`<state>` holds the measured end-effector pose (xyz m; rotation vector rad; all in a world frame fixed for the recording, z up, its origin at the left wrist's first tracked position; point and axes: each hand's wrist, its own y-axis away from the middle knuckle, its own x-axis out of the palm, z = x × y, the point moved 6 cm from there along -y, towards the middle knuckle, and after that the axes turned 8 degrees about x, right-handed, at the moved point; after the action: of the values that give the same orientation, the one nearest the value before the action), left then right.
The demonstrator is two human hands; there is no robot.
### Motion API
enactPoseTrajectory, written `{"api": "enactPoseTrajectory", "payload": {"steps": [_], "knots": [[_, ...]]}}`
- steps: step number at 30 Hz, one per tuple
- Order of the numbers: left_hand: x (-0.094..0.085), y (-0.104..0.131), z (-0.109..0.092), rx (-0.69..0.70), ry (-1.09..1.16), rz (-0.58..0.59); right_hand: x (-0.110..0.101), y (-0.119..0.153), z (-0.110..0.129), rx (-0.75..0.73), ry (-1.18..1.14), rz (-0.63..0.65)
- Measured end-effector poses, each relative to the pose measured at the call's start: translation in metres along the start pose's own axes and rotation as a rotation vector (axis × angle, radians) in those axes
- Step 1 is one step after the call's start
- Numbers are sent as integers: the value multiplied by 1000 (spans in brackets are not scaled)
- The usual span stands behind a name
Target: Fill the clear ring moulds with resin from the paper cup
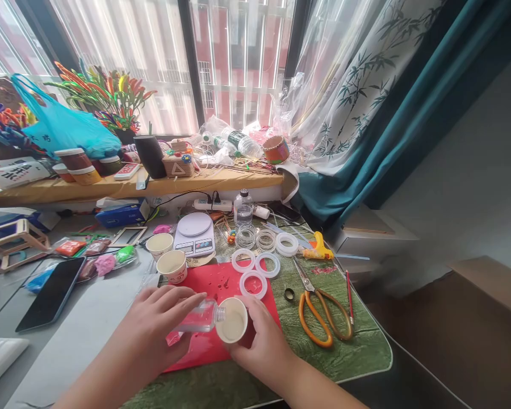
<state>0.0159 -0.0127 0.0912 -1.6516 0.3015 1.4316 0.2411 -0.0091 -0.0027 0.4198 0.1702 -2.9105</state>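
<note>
My left hand [164, 318] is closed around a clear plastic bottle [202, 318], tipped on its side with its uncapped neck over the rim of a paper cup [232, 321]. My right hand [262, 335] wraps the cup from the right, and the cup's open mouth faces me. A pale content shows inside the cup; whether liquid is flowing I cannot tell. Beneath both hands lies a red sheet [208, 352]. Just beyond the cup are white translucent ring molds [252, 285]. Two more paper cups [171, 267] stand behind my left hand.
A kitchen scale [195, 234] and a clear bottle with a black cap [243, 209] stand farther back. To the right lie scissors [310, 289], a red pencil [350, 298] and a yellow glue gun [319, 247]. At left is a phone [51, 292]. A cluttered wooden shelf [221, 180] runs behind.
</note>
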Motion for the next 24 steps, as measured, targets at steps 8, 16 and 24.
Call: {"api": "enactPoseTrajectory", "payload": {"steps": [8, 16, 24], "knots": [[-2, -3, -1, -5, -2, 17, -1, -1, 4, 28, 10, 29], [-5, -5, -2, 3, -13, 10, -1, -1, 3, 20, 19, 28], [-10, -11, -5, 25, -20, -6, -1, -1, 3, 29, 7, 40]]}}
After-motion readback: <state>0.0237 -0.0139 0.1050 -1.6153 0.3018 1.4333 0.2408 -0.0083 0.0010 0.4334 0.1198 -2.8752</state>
